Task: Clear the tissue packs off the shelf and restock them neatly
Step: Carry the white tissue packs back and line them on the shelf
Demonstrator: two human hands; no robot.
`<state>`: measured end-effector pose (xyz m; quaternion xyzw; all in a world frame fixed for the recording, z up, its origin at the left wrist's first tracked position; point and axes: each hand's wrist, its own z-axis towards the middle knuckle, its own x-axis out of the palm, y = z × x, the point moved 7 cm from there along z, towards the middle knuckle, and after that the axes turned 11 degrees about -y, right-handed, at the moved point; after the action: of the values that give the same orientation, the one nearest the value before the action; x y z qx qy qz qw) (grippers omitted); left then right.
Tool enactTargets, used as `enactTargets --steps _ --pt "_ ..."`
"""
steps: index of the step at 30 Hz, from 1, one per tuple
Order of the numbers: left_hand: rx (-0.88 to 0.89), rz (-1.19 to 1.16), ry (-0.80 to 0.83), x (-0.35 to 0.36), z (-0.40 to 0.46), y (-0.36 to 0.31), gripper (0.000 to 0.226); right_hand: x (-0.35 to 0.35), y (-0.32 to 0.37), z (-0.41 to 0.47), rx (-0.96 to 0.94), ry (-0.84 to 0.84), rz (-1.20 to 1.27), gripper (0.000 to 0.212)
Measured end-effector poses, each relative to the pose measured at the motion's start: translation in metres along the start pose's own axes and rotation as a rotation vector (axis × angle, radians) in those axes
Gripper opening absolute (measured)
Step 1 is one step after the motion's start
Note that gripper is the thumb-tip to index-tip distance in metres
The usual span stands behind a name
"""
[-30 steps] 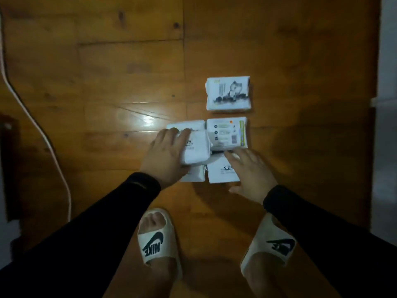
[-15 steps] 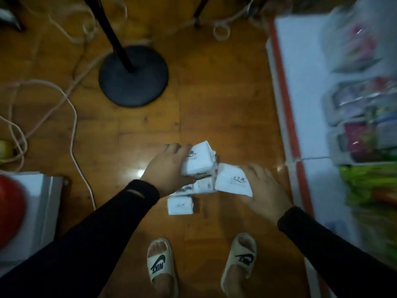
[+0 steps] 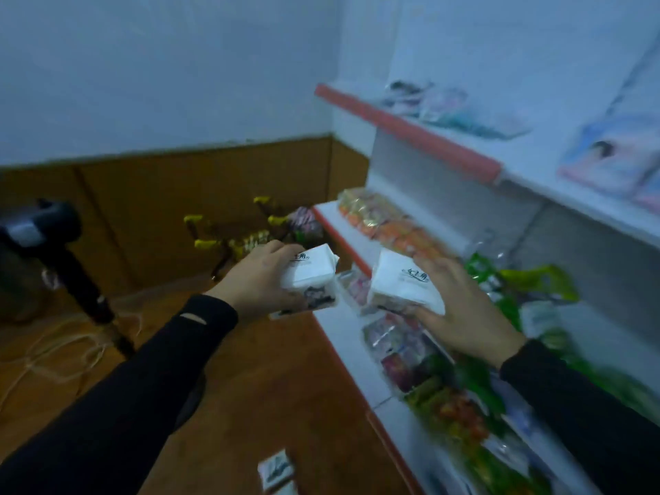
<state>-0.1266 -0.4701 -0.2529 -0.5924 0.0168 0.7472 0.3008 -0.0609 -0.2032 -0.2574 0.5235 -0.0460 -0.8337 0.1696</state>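
While motion blur softens everything, a white shelf unit [image 3: 421,151] with red edging fills the right side, its lower tier crowded with colourful packets [image 3: 446,398] too smeared to identify. Both hands, apart, are raised near that tier. The right hand [image 3: 464,312] grips a white tissue pack [image 3: 403,287] with dark script. The left hand [image 3: 260,284] clasps stacked tissue packs [image 3: 310,276], the lower one printed. Another pack [image 3: 275,469] lies on the wooden floor, near, partly cut off.
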Motion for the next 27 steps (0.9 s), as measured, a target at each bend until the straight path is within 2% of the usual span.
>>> enactTargets --steps 6,14,21,27 --pt "0.322 -0.098 -0.091 -0.078 0.062 -0.145 0.083 -0.171 -0.027 -0.024 0.138 -0.159 -0.189 0.067" --pt "0.680 -0.155 -0.070 -0.086 0.092 -0.343 0.087 -0.334 -0.091 -0.123 0.389 -0.297 -0.366 0.066" --pt "0.843 -0.200 0.040 -0.032 0.096 -0.492 0.084 -0.400 -0.168 -0.219 0.573 -0.321 -0.433 0.064" --pt "0.858 -0.165 0.082 0.020 0.105 -0.572 0.086 -0.416 -0.230 -0.261 0.652 -0.368 -0.393 0.063"
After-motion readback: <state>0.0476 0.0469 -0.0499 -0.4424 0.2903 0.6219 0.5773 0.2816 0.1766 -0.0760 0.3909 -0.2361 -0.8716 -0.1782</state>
